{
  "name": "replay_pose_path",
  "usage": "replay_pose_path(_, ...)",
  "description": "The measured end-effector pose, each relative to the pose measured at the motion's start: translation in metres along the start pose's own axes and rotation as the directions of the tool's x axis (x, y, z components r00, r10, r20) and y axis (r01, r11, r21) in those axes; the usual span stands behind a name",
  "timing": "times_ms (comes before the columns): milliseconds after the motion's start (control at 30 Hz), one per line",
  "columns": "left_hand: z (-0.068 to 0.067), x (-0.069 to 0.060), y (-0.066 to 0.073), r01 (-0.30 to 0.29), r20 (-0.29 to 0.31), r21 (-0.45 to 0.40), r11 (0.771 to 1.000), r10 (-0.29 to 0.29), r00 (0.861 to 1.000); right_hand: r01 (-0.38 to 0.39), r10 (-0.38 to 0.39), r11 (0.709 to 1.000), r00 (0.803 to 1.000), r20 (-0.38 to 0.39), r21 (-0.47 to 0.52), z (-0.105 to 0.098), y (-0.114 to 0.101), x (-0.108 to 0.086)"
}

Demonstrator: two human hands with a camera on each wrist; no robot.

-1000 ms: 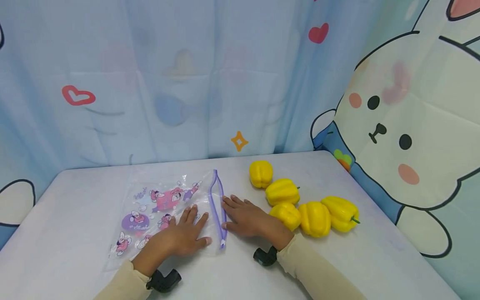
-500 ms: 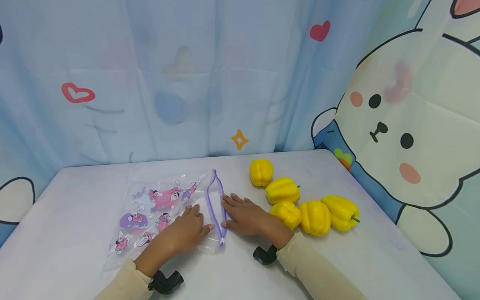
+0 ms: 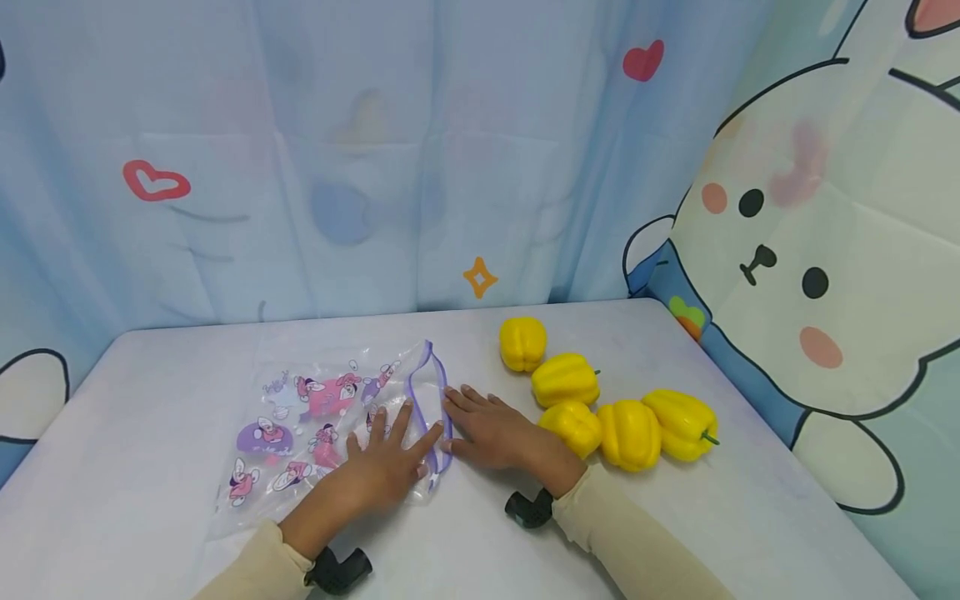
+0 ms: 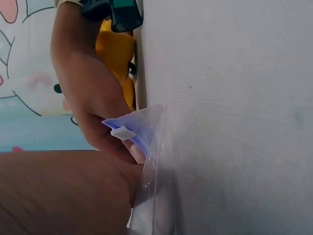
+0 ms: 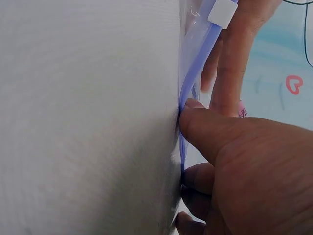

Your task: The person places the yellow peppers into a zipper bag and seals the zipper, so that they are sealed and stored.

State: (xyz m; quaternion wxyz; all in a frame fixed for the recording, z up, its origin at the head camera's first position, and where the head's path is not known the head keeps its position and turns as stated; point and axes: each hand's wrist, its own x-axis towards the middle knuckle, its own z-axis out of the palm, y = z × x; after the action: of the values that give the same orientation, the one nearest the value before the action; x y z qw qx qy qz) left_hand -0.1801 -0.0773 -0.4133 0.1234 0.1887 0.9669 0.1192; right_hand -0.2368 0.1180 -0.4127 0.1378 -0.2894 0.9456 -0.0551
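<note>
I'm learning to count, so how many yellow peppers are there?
5: the back pepper; a second pepper, in front and to its right; a third pepper, nearest the right hand; a fourth pepper to its right; and the rightmost pepper. None looks fully hidden.

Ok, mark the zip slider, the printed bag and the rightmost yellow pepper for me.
Zip slider (image 5: 223,13): right wrist view, on its white face.
Printed bag (image 3: 306,418): head view, on its upper face.
Rightmost yellow pepper (image 3: 679,425): head view, middle of its body.
</note>
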Motion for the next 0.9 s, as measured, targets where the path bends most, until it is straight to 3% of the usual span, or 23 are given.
replay_pose_path(233,0.0,-0.002,0.0,0.002,0.004,-0.02,1.0,-0.002,1.0,-0.001,0.001,1.0,1.0,-0.003,-0.003,0.001,0.0,0.001)
replay_pose_path(533,-0.002,0.004,0.0,-0.003,-0.104,-0.087,0.996,-0.006,0.995,-0.016,0.016,1.0,1.0,-0.001,-0.011,0.002,0.0,0.002)
replay_pose_path(767,0.003,0.009,0.001,0.036,-0.22,-0.096,0.995,-0.057,0.974,-0.012,0.012,1.0,1.0,-0.005,-0.025,0.003,0.0,0.003)
replay_pose_path(900,0.002,0.009,0.002,0.055,-0.231,-0.089,0.995,-0.074,0.97,-0.018,0.018,1.0,1.0,-0.005,-0.02,0.004,-0.001,0.003)
